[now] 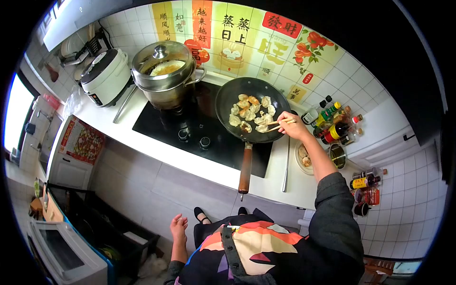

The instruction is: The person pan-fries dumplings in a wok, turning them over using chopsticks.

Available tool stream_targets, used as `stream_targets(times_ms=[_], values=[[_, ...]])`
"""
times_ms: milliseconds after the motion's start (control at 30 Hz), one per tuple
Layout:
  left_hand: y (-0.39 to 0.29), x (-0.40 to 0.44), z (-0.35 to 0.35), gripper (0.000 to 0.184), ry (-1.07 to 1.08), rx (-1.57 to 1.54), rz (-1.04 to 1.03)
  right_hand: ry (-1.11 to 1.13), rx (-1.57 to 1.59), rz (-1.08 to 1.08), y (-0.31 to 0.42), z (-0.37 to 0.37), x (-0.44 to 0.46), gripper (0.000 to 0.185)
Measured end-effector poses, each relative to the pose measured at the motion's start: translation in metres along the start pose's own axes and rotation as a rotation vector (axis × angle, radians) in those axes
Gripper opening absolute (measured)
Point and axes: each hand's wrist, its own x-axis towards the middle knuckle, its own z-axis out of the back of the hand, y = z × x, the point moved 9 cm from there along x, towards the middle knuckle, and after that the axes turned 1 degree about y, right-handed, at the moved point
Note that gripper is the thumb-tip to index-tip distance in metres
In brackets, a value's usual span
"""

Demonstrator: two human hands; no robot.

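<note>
Wooden chopsticks [281, 124] are gripped in my right hand [292, 126], their tips among the dumplings [248, 112] on the right side of the pan. Several of these dumplings are browned, others pale. The dark frying pan [228, 92] rests on the black cooktop [209, 123], its wooden handle [245, 168] pointing toward me. Low in front of my body, away from the counter, my left hand [179, 226] hangs with loosely bent fingers apart and nothing in it.
A lidded steel steamer pot [164, 85] stands left of the pan, beside a white rice cooker [105, 78]. Right of the pan are a long metal utensil [286, 166], a plate of food [298, 159], a metal bowl [337, 156] and several sauce bottles [335, 133].
</note>
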Motion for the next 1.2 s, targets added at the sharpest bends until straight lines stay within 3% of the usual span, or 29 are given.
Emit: stream_targets(times_ms=[233,433,500,567,733,833,933,1200], values=[[-0.002,0.0,-0.004,0.022,0.006,-0.013,-0.007,-0.061,-0.118,0.069,0.002,0.011,-0.035,0.01],[-0.001,0.0,-0.008,0.021,0.029,0.013,-0.009,-0.063,0.111,0.057,-0.003,0.003,-0.017,0.008],[-0.003,0.001,-0.009,0.021,0.034,0.017,-0.02,-0.028,0.079,0.02,-0.003,-0.003,-0.01,0.008],[-0.012,-0.003,-0.014,0.021,0.039,-0.011,-0.042,0.008,-0.159,0.172,0.012,-0.009,-0.008,0.009],[-0.002,-0.004,-0.008,0.022,0.029,0.005,-0.022,-0.032,-0.156,0.213,0.005,-0.008,-0.007,0.01],[0.004,-0.004,0.0,0.023,0.006,-0.01,-0.013,-0.071,-0.029,0.071,-0.011,-0.005,-0.005,0.011],[0.007,-0.007,0.008,0.023,-0.012,-0.019,-0.007,-0.175,0.388,-0.133,-0.035,0.006,-0.006,0.014],[0.004,-0.007,0.014,0.023,-0.006,-0.027,-0.031,-0.323,0.464,-0.165,-0.058,0.039,0.0,0.013]])
